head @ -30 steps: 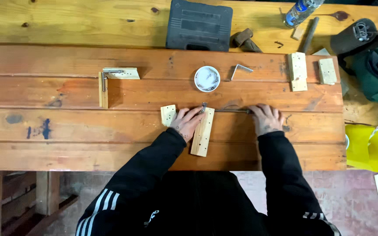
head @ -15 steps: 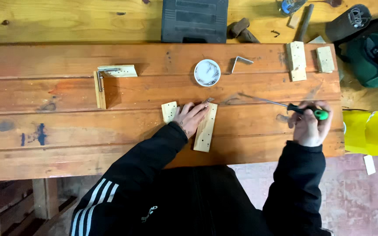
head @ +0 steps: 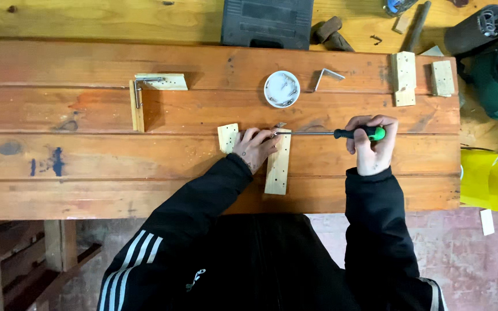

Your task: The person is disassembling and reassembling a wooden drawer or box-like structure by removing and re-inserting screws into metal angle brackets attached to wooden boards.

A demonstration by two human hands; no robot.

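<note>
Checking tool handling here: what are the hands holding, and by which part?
Right hand grips the screwdriver by its green-and-black handle. Left hand presses on the wooden block at its top end.

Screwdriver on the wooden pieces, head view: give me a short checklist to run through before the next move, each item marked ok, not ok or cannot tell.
1. Right hand has a full grip on the screwdriver handle: ok.
2. Left hand steadies the joint, resting over the small wood block and the long wood strip: ok.
3. Screwdriver tip seated in a screw head by the metal bracket: cannot tell, too small.
4. Shaft lies level along the bench, pointing at the joint: ok.
5. Left fingers clear of the tip: not ok, they lie right beside it.
6. Spare screws at hand in the white dish: ok.
</note>
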